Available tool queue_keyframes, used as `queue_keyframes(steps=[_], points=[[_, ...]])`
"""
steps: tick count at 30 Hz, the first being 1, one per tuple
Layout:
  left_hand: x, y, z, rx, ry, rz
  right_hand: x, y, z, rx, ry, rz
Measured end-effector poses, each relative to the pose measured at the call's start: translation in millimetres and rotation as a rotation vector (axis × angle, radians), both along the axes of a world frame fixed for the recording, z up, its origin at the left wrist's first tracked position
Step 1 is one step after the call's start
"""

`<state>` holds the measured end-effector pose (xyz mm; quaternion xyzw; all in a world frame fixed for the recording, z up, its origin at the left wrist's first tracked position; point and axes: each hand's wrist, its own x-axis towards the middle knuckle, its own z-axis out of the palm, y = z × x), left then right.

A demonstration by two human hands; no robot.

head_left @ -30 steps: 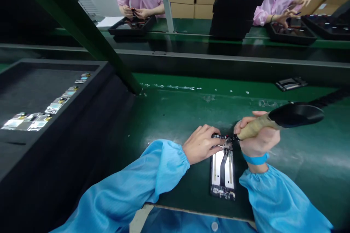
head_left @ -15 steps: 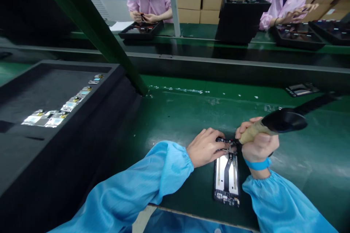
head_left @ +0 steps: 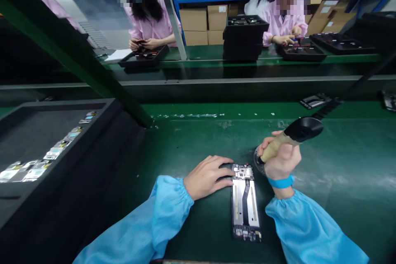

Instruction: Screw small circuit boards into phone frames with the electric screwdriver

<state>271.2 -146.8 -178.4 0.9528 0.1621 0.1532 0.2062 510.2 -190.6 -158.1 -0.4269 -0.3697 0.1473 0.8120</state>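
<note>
An opened phone chassis (head_left: 245,202) lies lengthwise on the green mat (head_left: 192,140), its circuit board at the far end. My left hand (head_left: 206,176) rests flat beside it, fingertips touching its upper left edge. My right hand (head_left: 280,159) grips an electric screwdriver (head_left: 289,137) by its tan handle, the black body pointing up and right. Its tip points down at a small round dish (head_left: 257,161) just right of the phone's top.
A large black tray (head_left: 62,132) with several small parts (head_left: 49,154) stands on the left, behind a slanted green post (head_left: 77,62). Across the conveyor, people in pink coats work over black trays (head_left: 144,55); stacked black trays (head_left: 244,35) and cartons stand behind. Another phone part (head_left: 314,101) lies far right.
My right hand has lifted the screwdriver tip off the phone's top and shifted it right over the dish. My left fingers slid off the board to its left edge. The camera tilted up.
</note>
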Motion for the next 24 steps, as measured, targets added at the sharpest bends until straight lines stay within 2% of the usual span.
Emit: queue_keyframes(steps=[5, 18, 24], points=[[1.0, -1.8, 3.1, 0.036, 0.033, 0.01, -0.1, -0.6, -4.8, -0.047, 0.004, 0.004], [10.7, -8.7, -4.8, 0.156, 0.019, 0.043, 0.7, 2.1, -5.1, -0.036, -0.049, -0.043], [16.6, -9.9, -9.7, 0.132, -0.005, 0.062, 3.8, -6.4, 13.1, 0.004, -0.018, -0.027]])
